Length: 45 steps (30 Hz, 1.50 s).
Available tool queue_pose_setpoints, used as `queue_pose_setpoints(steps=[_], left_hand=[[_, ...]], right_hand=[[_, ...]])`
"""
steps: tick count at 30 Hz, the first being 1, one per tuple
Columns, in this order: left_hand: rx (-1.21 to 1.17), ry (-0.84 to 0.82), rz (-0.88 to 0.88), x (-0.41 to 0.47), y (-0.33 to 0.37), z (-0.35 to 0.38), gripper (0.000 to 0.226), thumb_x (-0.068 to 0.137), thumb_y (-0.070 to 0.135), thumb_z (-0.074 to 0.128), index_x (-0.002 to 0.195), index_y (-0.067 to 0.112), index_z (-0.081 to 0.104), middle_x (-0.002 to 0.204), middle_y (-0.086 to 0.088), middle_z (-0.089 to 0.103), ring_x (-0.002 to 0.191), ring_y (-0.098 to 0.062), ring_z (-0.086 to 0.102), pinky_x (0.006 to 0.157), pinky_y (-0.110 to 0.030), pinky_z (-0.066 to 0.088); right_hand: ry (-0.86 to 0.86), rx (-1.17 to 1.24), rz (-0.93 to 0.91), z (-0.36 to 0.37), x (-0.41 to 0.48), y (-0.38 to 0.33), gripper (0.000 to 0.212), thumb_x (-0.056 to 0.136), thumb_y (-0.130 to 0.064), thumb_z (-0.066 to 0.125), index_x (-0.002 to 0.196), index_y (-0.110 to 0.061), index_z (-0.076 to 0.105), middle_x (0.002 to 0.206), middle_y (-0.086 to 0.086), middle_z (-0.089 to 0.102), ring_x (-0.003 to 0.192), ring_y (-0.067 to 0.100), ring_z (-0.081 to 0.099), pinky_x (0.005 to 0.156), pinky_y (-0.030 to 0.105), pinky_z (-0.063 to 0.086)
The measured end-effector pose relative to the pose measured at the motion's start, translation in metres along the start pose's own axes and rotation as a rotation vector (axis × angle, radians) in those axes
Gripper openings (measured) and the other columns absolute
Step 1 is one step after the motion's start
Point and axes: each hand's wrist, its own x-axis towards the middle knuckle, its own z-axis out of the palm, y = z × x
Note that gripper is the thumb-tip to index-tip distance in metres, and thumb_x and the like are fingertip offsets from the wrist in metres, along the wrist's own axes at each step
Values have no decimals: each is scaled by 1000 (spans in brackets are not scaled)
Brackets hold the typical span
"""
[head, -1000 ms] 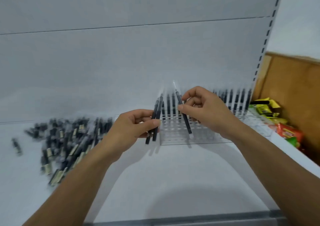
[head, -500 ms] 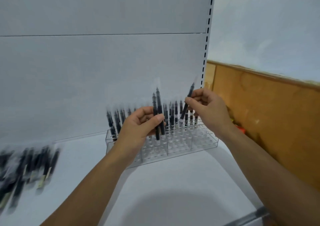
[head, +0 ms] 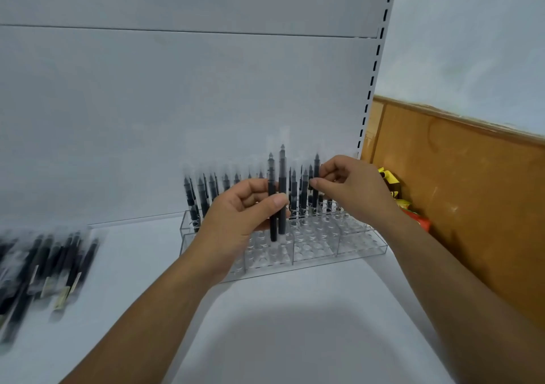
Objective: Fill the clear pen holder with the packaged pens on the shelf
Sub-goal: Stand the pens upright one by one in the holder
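Clear pen holder [head: 362, 243]: sitting at the back of the shelf [head: 295, 324], rear rows carrying upright pens, front holes showing bare.
Risk: I am judging that the pen [head: 316, 171] going in could be missing its hole or tipping its crowded neighbours.
Right fingers [head: 317, 181]: pinching that pen narrowly, near its top.
Left fingers [head: 277, 202]: curling round two spare pens [head: 282, 171], holding them upright over the holder.
Loose pile [head: 50, 265]: lying well apart, leftward.

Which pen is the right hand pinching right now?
The upright pen at the clear holder's rear right, its tip above its row neighbours, pinched by the right hand. The left hand holds two other pens, nearer the camera.
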Motion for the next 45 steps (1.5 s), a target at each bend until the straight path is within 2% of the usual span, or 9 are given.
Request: queue_pose_setpoints(steps=[16,24,28,30,32,37,40,43,45], left_hand=[[17,-23,-2,-1,0,3,31,72,25,69,103,17,67,87,-1,74,86,-17,71,80,-29,58],[22,-32,-10,-2,1,4,30,73,22,69,103,14,67,86,-2,74,83,-16,71,77,-25,57],[24,-33,-23,-1,2,5,19,82,13,68,100,16,68,85,-2,74,80,-14,71,71,-20,55],[39,-40,-32,-1,2,7,18,84,11,68,101,16,68,84,-1,74,78,-11,70,69,-18,54],[49,-54,-43,-1,3,8,19,84,11,68,103,14,68,84,-2,73,78,-11,70,68,-18,54],[86,-76,-69,0,4,9,20,85,14,68,104,12,69,89,-7,74,80,-14,71,69,-19,54],[83,-73,-81,1,5,10,21,85,14,67,106,12,69,91,-7,75,82,-15,71,69,-18,54],[72,-72,-91,1,4,9,22,86,14,66,108,13,69,94,-4,76,88,-14,72,70,-17,53],[78,-78,-91,1,4,9,23,86,14,67,108,14,69,96,-3,76,89,-14,72,72,-17,54]], right_hand=[[8,-90,11,7,-9,5,14,84,-33,75,84,-27,62,74,-13,66,72,9,64,71,34,55],[-66,-224,36,1,-12,9,16,82,-44,74,83,-29,68,78,-14,66,76,4,60,63,26,47],[101,32,-47,-8,-20,0,19,88,-41,68,82,-23,71,71,-7,66,60,2,54,58,21,44],[26,259,-75,-6,-27,-14,21,90,-38,65,82,-19,71,66,-2,64,52,0,48,52,13,40],[-98,362,-76,-1,-33,-24,18,89,-35,66,86,-19,73,60,-10,59,49,-1,46,50,10,37],[-165,552,-41,2,-35,-30,8,87,-19,70,81,-14,71,57,-6,53,51,7,44,48,16,37],[-95,609,-29,-5,-33,-29,7,90,-17,67,84,-14,69,61,-9,62,51,7,47,48,20,38],[136,679,22,-19,-24,-19,7,92,-17,64,87,-16,67,65,-10,66,51,5,47,47,17,38],[290,564,8,-23,-18,-8,6,93,-21,65,88,-19,68,63,-13,64,53,4,50,49,17,40]])
